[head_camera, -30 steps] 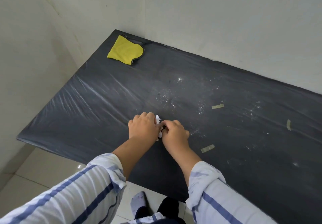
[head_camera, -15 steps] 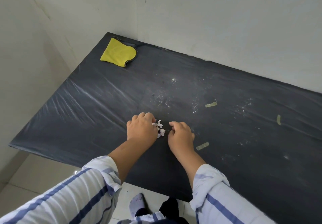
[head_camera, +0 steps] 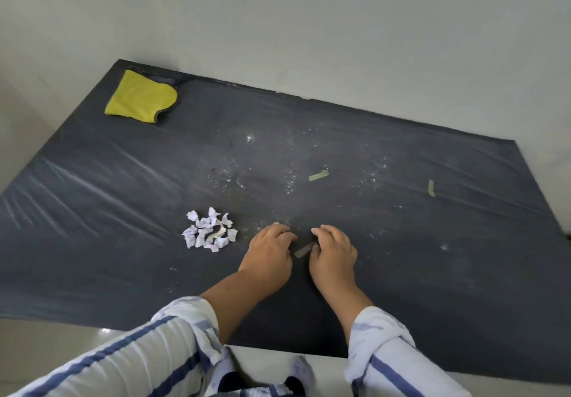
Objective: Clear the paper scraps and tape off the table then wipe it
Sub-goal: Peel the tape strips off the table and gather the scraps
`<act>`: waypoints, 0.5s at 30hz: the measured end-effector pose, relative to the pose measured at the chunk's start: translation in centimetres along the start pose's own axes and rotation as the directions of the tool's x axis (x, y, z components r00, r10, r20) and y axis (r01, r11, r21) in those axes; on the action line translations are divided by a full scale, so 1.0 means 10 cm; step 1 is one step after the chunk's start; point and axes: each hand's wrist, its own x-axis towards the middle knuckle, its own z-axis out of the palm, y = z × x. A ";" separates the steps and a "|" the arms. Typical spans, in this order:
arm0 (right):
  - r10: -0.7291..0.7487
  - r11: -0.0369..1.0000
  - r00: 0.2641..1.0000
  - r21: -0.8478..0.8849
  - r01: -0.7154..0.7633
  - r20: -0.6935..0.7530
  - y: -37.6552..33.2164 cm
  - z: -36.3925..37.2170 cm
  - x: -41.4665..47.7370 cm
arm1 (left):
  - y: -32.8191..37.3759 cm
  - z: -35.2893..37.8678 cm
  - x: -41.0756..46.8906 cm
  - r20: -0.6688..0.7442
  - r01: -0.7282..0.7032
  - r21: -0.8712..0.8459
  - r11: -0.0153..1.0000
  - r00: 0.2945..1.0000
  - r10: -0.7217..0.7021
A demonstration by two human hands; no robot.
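A pile of crumpled white paper scraps (head_camera: 208, 232) lies on the black table (head_camera: 92, 211), left of my hands. My left hand (head_camera: 268, 254) and my right hand (head_camera: 334, 253) rest palm down on either side of a strip of tape (head_camera: 304, 249) stuck to the table. The fingertips of both hands curl toward the strip; my right fingers touch its right end. Neither hand holds anything. Two more tape strips, one (head_camera: 318, 175) and another (head_camera: 431, 187), stick to the table farther back.
A yellow cloth (head_camera: 140, 98) lies in the far left corner of the table. White crumbs and dust speckle the middle of the surface. Pale walls close the back and left sides. The table's front edge runs just below my forearms, with tiled floor beneath.
My hands let go of the paper scraps, which now lie in a pile, and moved right to the nearest tape strip. The camera shifted as well.
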 end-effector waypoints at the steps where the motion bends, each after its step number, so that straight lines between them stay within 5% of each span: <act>1: 0.010 1.000 1.000 -0.008 -0.009 0.004 0.08 -0.02 -0.01 | 0.03 0.05 0.00 -0.002 0.005 0.001 1.000 1.000 -0.005; 15: -0.245 0.943 0.967 -0.213 0.255 0.071 0.65 -0.06 0.03 | 0.12 0.15 0.25 -0.111 -0.003 -0.084 0.996 0.994 -0.006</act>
